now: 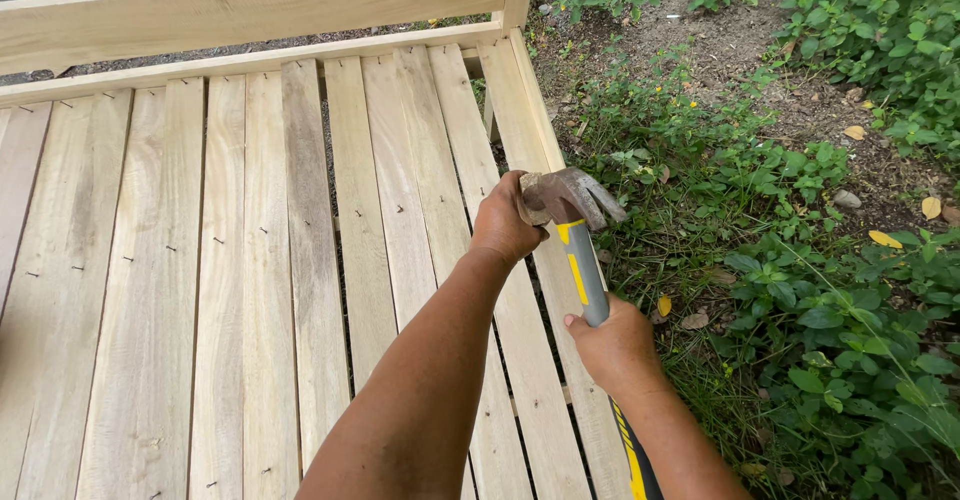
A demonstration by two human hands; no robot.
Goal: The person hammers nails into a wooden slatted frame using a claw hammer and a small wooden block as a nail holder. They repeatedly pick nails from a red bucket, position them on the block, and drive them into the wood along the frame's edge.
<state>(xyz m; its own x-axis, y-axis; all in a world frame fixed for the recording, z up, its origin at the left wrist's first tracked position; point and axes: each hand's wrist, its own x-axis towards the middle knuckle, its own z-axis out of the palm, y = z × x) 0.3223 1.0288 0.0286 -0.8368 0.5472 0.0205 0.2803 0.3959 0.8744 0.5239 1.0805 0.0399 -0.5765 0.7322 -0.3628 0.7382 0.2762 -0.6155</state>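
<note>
My right hand [615, 345] grips the grey, yellow-marked handle of a claw hammer [590, 280] partway up its length. The hammer's rusty head [570, 195] hovers over the outermost slat [520, 120] at the right edge of a pale wooden slatted platform [250, 260]. My left hand [503, 225] reaches across with its fingers curled right beside the hammer head, touching or nearly touching it. Its fingertips, and whatever they may pinch, are hidden behind the back of the hand.
A wooden rail [250, 5] runs along the platform's far side, with a post at its right corner. Small nails [265, 230] dot the slats in rows. Bare soil, grass and leafy green plants [850, 340] lie to the right of the platform.
</note>
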